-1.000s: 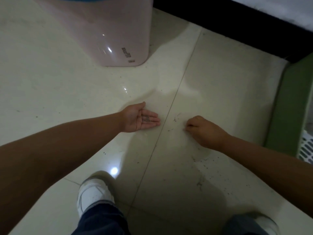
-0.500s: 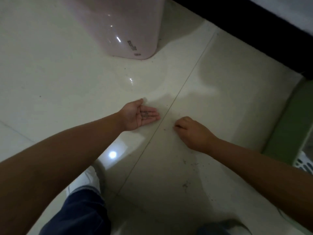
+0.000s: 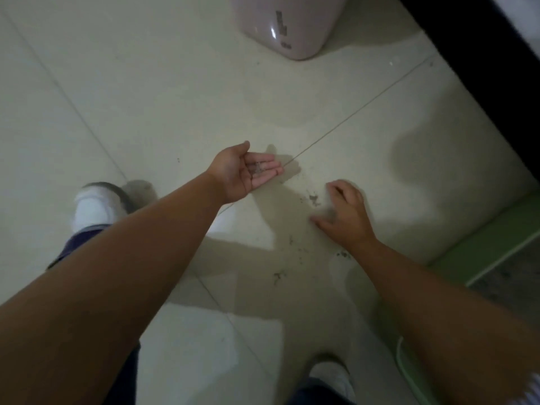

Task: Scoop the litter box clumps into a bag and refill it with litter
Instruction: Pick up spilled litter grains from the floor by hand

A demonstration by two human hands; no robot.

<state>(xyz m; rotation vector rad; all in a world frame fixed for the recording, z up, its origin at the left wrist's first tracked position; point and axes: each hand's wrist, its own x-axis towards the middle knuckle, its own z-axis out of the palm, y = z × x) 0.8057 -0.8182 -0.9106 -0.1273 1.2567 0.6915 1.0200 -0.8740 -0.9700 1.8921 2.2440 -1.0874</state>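
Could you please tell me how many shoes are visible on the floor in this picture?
2. One white shoe is at the left, beside the left forearm; the other shoe is at the bottom edge, near the right forearm, partly cut off by the trouser leg.

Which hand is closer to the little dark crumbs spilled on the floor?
Right. The right hand is almost on the dark spilled litter crumbs; the left hand, palm up, hovers farther left.

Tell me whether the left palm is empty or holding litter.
Holding litter: the left hand lies open, palm up, with a few dark litter grains resting on its fingers.
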